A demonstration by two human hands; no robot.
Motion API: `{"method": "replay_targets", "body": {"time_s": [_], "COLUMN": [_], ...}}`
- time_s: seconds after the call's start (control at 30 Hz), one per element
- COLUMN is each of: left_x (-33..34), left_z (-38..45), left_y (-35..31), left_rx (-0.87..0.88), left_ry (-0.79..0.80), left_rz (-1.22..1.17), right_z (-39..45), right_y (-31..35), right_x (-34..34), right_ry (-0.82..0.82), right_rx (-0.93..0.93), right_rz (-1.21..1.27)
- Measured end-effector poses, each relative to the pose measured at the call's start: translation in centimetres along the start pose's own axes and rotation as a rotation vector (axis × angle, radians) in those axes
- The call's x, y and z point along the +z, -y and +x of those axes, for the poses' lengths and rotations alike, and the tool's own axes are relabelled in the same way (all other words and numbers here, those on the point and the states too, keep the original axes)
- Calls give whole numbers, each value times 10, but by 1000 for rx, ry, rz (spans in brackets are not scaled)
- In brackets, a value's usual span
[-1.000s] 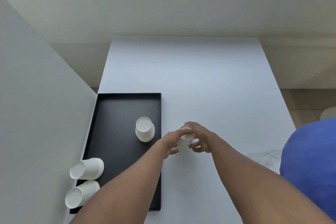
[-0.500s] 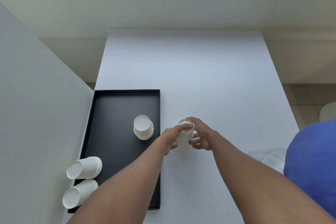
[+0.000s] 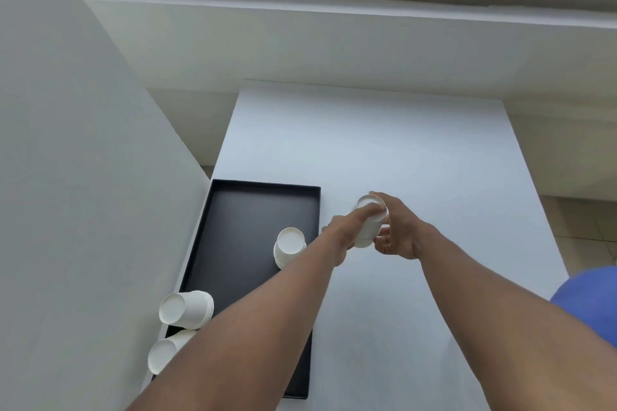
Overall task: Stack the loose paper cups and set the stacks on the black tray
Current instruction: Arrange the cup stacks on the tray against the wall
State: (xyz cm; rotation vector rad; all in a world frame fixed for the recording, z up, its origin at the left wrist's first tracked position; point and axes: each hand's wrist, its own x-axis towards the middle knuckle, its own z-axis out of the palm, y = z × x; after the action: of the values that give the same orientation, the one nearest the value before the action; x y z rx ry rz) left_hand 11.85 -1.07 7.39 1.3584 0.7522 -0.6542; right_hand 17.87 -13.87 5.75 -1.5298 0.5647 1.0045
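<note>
Gripping cup stack (image 3: 369, 223), hands (image 3: 374, 230) hiding its base, forearm covering tray (image 3: 233, 227)

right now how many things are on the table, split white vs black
white: 4 cup stacks, counting each stack as one: held stack off the tray, upside-down stack on the tray, upper near-corner stack and lower near-corner stack at its near left corner
black: 1 black tray
total: 5
Cups per stack cannot be told.
</note>
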Motion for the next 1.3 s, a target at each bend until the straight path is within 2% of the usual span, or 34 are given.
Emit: {"method": "replay_targets", "body": {"time_s": [0.3,0.53,0.77,0.93,1.13,1.3], "left_x": [-42,-115,-189,-222,-245,-258], "left_z": [-39,-76,-106,-128,-142,-152], "left_y": [-43,-45,-2,32,72,102], "left_rx": [150,234,220,250,121,83], "left_ry": [-37,-181,-260,-253,-336,-370], "left_rz": [-108,-175,-187,-200,-218,-219], "right_z": [-29,-40,-42,-42,-37,-39], "right_y": [64,88,66,40,10,-14], "right_x": [41,116,196,242,278,301], "right_ry": [186,406,526,575,580,601], "right_rx": [-173,-241,-188,-149,-52,46], "right_rz": [-156,-272,-371,-401,-471,-522]}}
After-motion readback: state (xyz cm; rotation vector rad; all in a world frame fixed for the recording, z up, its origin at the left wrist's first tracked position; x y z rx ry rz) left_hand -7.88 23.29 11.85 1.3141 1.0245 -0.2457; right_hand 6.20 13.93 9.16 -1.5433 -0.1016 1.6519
